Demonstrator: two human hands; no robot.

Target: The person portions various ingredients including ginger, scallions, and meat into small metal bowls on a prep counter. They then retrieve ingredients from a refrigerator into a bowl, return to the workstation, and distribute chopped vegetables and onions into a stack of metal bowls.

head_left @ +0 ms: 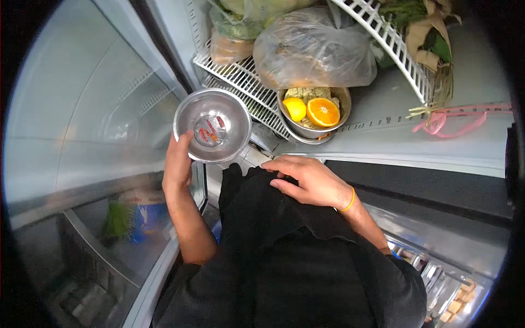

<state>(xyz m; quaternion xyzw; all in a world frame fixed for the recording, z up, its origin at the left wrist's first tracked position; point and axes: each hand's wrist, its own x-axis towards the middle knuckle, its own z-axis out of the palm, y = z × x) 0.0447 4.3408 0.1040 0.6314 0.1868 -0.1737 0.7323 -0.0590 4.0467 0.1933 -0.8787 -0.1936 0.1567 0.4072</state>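
My left hand (179, 164) grips the rim of a round metal bowl (240, 124), with the thumb over the inner edge. Several small red pieces that look like cut chili (208, 133) lie at its bottom. My right hand (306, 177), a yellow band on its wrist, is held over black clothing (257, 202) at the front of my body. Its fingers stretch to the left, with the thumb apart from them and no object visible in it. Beyond both hands, another metal bowl (344, 104) holds two cut orange or yellow citrus pieces (322, 112) and something pale and leafy.
An opened glass door (82, 109) stands at the left. White wire shelves (246, 74) carry a large filled plastic bag (311, 46) and bagged greens (235, 22). Wrapped herbs (432, 38) hang over a shelf at upper right, near a pink tie (443, 123). Containers (437, 284) sit at lower right.
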